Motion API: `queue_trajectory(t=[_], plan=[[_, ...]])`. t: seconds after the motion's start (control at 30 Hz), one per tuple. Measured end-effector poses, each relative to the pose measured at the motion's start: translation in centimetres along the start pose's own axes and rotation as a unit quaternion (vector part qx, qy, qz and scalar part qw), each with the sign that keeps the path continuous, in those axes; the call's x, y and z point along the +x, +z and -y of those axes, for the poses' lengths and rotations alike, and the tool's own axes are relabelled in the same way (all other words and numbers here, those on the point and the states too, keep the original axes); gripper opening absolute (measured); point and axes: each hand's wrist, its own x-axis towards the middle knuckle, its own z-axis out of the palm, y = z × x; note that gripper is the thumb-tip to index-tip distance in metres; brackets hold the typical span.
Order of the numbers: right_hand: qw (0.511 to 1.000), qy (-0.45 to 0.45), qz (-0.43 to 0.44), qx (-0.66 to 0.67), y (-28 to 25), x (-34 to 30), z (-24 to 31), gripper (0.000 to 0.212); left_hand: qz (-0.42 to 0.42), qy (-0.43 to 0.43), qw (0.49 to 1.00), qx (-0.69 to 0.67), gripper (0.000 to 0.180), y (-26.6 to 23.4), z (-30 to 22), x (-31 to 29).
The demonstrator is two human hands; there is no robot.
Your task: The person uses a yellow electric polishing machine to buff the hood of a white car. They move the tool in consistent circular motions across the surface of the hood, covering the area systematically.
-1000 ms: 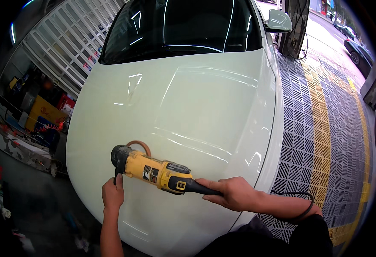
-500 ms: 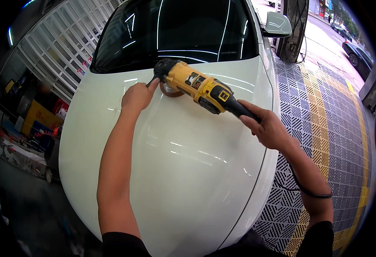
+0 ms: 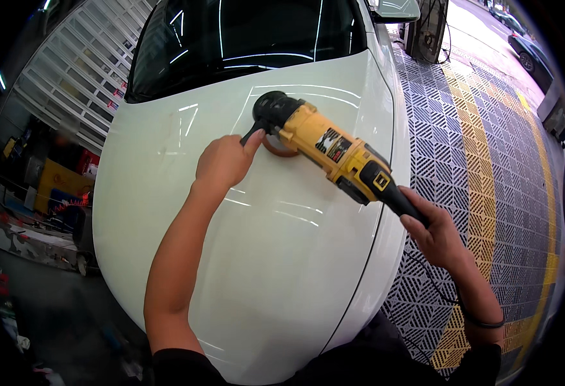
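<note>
A yellow and black car polisher (image 3: 324,145) lies slantwise over the white car hood (image 3: 244,251), its head toward the windshield. Its round brownish pad (image 3: 281,148) shows only in part below the head and appears to rest on the paint. My left hand (image 3: 226,159) is closed round the black side handle near the head. At the other end, my right hand (image 3: 438,230) grips the black rear handle. A dark cord (image 3: 482,320) loops against my right forearm and hangs down beside the car.
Beyond the hood is the dark windshield (image 3: 250,38), with a side mirror (image 3: 395,9) at its right. Grey and yellow floor grating (image 3: 466,186) runs along the car's right side. Shelves with cluttered goods and a white lattice gate (image 3: 76,71) stand left. A post (image 3: 426,32) rises near the mirror.
The polisher and both my hands have shifted to the right and nearer to me across the hood. My view has tilted down a little. Both grips stay the same.
</note>
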Motion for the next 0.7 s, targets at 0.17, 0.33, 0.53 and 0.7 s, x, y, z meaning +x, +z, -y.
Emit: queue_trajectory(t=[0.17,0.33,0.53,0.7], plan=[[0.997,-0.049,0.061,-0.025,5.5,-7.5,1.6,0.065,-0.015,-0.059,0.998,-0.022,0.081,1.4,8.1,-13.9],[0.985,-0.084,0.134,-0.068,9.2,-13.2,1.4,0.062,-0.03,-0.114,0.993,-0.009,0.069,3.0,13.2,-26.5],[0.975,-0.06,0.208,-0.051,9.7,-15.0,1.9,0.066,-0.052,-0.11,0.992,-0.018,0.065,4.1,15.1,-30.5],[0.987,-0.038,0.133,-0.076,5.3,-11.9,0.9,0.066,-0.026,-0.063,0.997,-0.031,0.071,3.2,9.0,-21.0]])
